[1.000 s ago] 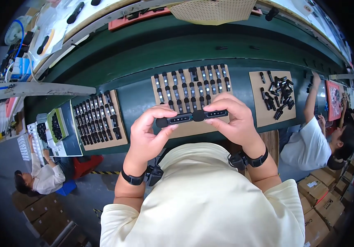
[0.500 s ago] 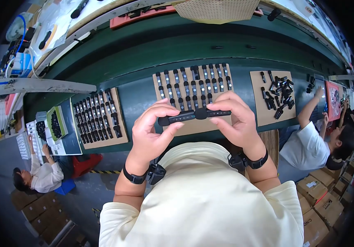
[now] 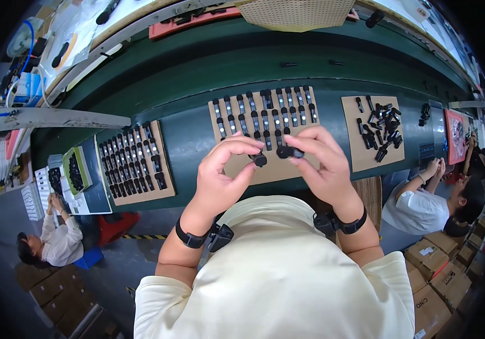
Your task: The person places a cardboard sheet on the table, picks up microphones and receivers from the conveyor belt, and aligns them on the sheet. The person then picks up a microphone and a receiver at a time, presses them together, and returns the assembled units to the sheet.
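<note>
My left hand (image 3: 223,172) is closed, thumb and fingers pinching a small black microphone (image 3: 259,160) with one end turned up. Close beside it, my right hand (image 3: 327,166) pinches a second black microphone (image 3: 289,152), whose round foam head points left. The two microphones are apart. Both hands hover over the near part of a cardboard sheet (image 3: 273,174). On that sheet stand neat rows of similar microphones (image 3: 265,117) with black foam tops and grey bodies; my hands hide part of the nearest row.
To the left, another cardboard sheet (image 3: 166,169) carries tight rows of microphones. On the right, a sheet (image 3: 361,161) holds a loose pile (image 3: 388,121). Co-workers sit at both sides. A green box (image 3: 86,161) with black parts stands far left. A metal bar (image 3: 56,121) crosses the bench's left side.
The two microphones, held level in line half a second ago, are now tilted and drawn apart. My left hand has turned its microphone end-up. The right co-worker's arm has pulled back from the bench.
</note>
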Demonstrator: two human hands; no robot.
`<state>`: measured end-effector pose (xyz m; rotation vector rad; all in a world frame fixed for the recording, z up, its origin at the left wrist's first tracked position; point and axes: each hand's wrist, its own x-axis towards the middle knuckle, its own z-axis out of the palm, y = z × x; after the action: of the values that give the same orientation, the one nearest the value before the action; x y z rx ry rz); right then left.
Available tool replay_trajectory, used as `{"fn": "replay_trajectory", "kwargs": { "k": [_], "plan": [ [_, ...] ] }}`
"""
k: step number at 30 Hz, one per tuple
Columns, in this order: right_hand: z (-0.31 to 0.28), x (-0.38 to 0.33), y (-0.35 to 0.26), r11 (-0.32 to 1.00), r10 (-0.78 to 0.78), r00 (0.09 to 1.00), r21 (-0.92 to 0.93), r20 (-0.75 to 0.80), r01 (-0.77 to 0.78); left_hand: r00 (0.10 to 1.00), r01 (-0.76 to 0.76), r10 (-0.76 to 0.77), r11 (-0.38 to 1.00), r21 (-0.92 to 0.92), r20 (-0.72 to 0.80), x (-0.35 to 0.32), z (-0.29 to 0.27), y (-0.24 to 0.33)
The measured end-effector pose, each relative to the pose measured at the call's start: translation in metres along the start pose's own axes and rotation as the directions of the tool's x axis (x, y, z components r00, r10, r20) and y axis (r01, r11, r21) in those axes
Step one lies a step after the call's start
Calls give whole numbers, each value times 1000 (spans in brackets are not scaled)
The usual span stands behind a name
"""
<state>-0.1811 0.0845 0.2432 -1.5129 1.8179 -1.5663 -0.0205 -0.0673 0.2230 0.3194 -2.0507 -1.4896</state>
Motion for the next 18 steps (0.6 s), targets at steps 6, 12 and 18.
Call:
{"fn": "replay_trajectory", "kwargs": {
  "k": [6, 12, 18],
  "plan": [
    [21, 6, 2, 996, -83, 997, -27, -1, 83, 1000, -11, 12, 1000, -24, 27, 0, 5, -3],
    [28, 2, 4, 995, -79, 997, -57, -16, 78, 998, -36, 38, 998, -48, 44, -3, 2, -12],
    [38, -11, 12, 993, 40, 998, -109, -49, -45, 984, -124, 121, 992, 18, 131, -2, 0, -30]
  ]
}}
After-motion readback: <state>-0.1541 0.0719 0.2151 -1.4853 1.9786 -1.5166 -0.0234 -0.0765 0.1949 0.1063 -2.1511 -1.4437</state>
